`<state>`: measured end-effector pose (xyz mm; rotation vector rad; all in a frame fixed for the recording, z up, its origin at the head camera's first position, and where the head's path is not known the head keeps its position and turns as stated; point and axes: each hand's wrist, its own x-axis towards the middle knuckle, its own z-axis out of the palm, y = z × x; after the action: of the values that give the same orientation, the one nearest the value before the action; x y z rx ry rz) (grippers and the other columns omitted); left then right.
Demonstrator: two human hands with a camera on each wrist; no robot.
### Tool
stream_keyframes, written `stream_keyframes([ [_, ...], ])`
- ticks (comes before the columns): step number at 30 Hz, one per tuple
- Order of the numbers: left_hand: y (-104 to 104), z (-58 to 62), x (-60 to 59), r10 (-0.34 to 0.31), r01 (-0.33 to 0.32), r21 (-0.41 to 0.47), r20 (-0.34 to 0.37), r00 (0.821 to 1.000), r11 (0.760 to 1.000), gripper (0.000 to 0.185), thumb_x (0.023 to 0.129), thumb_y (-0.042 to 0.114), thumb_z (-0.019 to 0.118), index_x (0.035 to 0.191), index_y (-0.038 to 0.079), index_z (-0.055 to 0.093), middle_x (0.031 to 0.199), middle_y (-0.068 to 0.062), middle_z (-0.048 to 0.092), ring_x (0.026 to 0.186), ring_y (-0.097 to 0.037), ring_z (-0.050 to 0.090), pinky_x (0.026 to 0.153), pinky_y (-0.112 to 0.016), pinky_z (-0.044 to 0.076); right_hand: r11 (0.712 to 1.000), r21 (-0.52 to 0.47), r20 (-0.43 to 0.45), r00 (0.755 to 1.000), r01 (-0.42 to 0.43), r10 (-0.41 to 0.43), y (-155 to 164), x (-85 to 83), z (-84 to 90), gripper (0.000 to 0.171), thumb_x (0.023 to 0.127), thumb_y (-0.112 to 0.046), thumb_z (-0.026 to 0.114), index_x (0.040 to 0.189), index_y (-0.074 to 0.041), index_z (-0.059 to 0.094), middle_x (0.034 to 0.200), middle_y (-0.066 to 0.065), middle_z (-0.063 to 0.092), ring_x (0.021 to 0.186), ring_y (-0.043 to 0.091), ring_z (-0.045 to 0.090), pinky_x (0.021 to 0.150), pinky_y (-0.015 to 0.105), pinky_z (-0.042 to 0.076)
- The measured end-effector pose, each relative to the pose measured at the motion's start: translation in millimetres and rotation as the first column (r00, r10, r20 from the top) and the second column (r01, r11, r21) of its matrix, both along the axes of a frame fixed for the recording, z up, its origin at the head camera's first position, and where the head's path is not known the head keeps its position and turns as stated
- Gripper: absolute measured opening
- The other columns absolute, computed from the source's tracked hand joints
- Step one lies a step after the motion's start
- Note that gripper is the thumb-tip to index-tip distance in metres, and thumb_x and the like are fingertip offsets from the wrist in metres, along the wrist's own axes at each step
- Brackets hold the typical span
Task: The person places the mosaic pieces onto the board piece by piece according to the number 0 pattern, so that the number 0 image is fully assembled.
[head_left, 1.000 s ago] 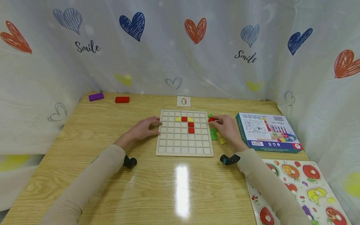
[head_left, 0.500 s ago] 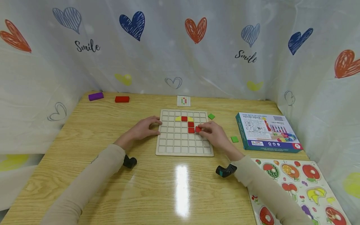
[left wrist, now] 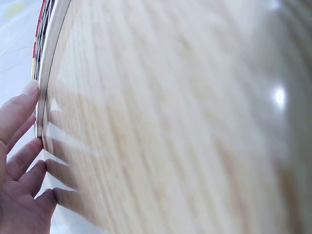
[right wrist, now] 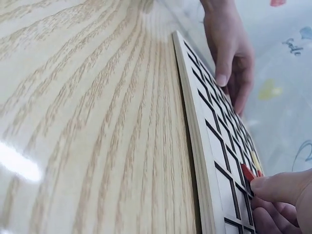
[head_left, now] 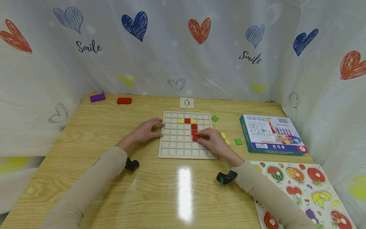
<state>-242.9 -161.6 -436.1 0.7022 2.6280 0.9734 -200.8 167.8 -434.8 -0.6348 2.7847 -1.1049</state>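
A wooden grid board (head_left: 174,146) lies in the middle of the table. My left hand (head_left: 147,129) rests its fingertips and thumb against the board's left edge, and the left wrist view shows these fingers (left wrist: 31,178) along that edge. With thumb and fingers, my right hand (head_left: 213,141) pinches a red square tile (head_left: 195,138), seen tilted in the right wrist view. It is just below a column of red tiles (head_left: 194,126) on the board. Higher up, another red tile (head_left: 187,121) sits between two yellow tiles (head_left: 181,121). The fingers partly cover the column's lower end.
Green tiles (head_left: 238,142) and yellow tiles (head_left: 225,139) lie right of the board. Behind it is a small pattern card (head_left: 186,103). A boxed set (head_left: 273,135) and a fruit puzzle board (head_left: 303,184) stand right. Red (head_left: 124,101) and purple (head_left: 98,98) blocks lie back left.
My right hand has picked up a red tile from the right of the board and carried it left and nearer, to below the red column. The left hand has stayed put.
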Motion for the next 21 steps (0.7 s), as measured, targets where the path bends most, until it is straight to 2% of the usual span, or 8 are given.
stream_keyframes([
  [5, 0.2, 0.2, -0.2, 0.002, -0.002, 0.003, 0.001, 1.000, 1.000, 0.048, 0.091, 0.022, 0.072, 0.133, 0.004, 0.058, 0.152, -0.018, 0.037, 0.145, -0.036, 0.023, 0.117, -0.051, 0.020, 1.000, 0.023, -0.012, 1.000, -0.017, 0.018, -2.6, 0.2, -1.4, 0.026, 0.091, -0.012, 0.071, 0.117, -0.006, 0.072, 0.105, 0.007, 0.065, 0.089, 0.017, 0.059, 0.077, 0.031, 0.052],
  [21, -0.2, 0.0, -0.9, -0.004, 0.004, 0.009, 0.003, 1.000, 1.000, 0.047, 0.091, 0.021, 0.071, 0.133, 0.004, 0.058, 0.152, -0.017, 0.037, 0.145, -0.036, 0.023, 0.117, -0.051, 0.020, 0.999, 0.039, -0.054, 0.998, -0.017, 0.019, -3.7, 0.4, -5.3, 0.022, 0.092, -0.012, 0.069, 0.113, -0.007, 0.073, 0.103, 0.006, 0.064, 0.088, 0.017, 0.058, 0.075, 0.030, 0.050],
])
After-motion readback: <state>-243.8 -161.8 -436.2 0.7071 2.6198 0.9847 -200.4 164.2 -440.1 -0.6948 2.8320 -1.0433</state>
